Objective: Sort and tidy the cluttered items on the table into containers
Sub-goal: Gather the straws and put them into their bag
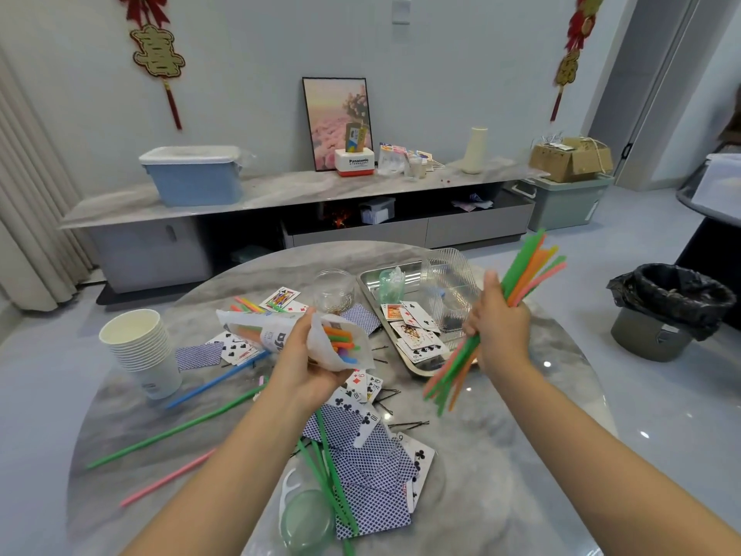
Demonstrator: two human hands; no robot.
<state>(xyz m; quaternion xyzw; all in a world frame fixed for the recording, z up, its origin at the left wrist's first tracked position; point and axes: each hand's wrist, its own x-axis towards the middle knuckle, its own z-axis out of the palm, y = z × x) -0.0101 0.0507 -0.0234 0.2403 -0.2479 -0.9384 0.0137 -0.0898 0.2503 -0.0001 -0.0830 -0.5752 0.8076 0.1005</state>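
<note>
- Above the round bench, the left hand grips a white plastic bag by its open mouth, fingers curled round the edge; short coloured straw ends show inside it
- The right hand is closed round a bundle of straws, green, orange and pink, held clear of the bench and slanting from lower left to upper right, well apart from the bag
- The step in hand looks like gathering loose straws and feeding them into the bag, which seems to serve as their container
- The next move, as I judge it, calls for swinging the bundle's lower ends across to the bag mouth, with the left hand holding the mouth wide so the ends do not catch on the film
- More straws still lie loose on the bench: a long green one, a pink one, a blue one and several green ones lying over the cards near the front
- Playing cards are spread over the middle of the bench, some more in the metal tray to the right, along with a clear box
- A stack of paper cups stands at the left, a glass jar just behind the bag, and thin hairpins lie scattered among the cards
- Much of the sorting is not yet done
</note>
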